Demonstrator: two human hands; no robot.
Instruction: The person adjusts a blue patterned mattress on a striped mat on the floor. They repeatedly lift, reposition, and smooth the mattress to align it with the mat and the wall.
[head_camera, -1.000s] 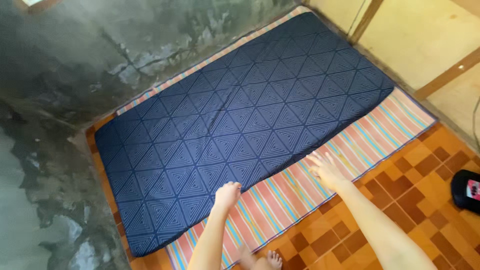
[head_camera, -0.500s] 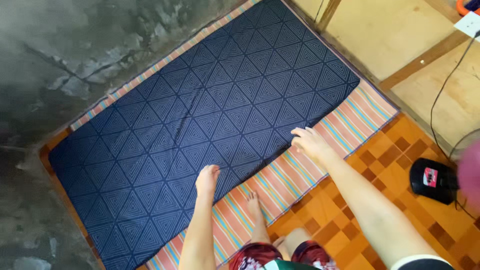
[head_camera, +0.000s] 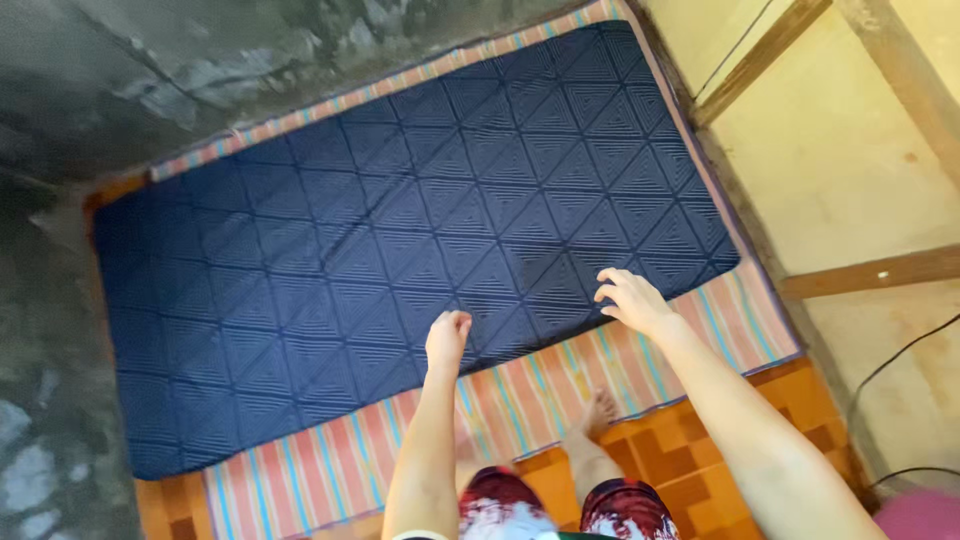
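Fingers of the left hand (head_camera: 447, 337) curl and the right hand (head_camera: 630, 300) spreads open on the navy mattress (head_camera: 330, 260).

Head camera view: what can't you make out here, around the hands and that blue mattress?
- Left hand: fingers curled at the mattress edge; whether they grip it is hidden by the hand's back.
- Right hand: its palm faces down, so contact with the mattress is unclear.
- Striped mat: mostly covered by the mattress.
- Pink object: blurred, cut off by the corner.

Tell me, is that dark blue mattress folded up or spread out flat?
Spread flat: the blue mattress lies full length on the striped mat, all four edges visible, no fold.
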